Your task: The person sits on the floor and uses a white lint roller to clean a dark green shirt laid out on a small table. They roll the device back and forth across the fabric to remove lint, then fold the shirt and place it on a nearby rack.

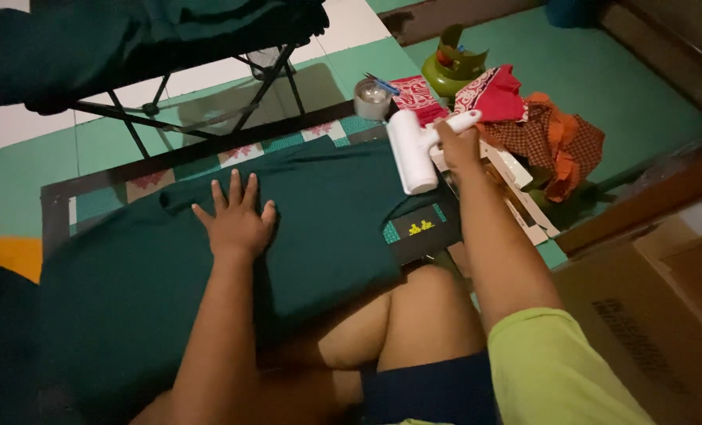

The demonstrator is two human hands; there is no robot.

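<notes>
1. On the floor, the dark green cloth [319, 228] lies spread over a patterned mat [154, 185].
2. The left hand [237, 220] presses flat on the cloth, fingers spread open.
3. The right hand [459, 145] grips a white lint roller [414, 153] at the cloth's right edge.
4. Red and orange fabrics [540, 130] lie beside it.

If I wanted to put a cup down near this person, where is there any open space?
The green floor right of the red and orange cloth pile looks bare, as do the pale tiles left of the folding stand. It is crowded around the right hand holding the white tool, and the left hand presses the dark green cloth.
</notes>
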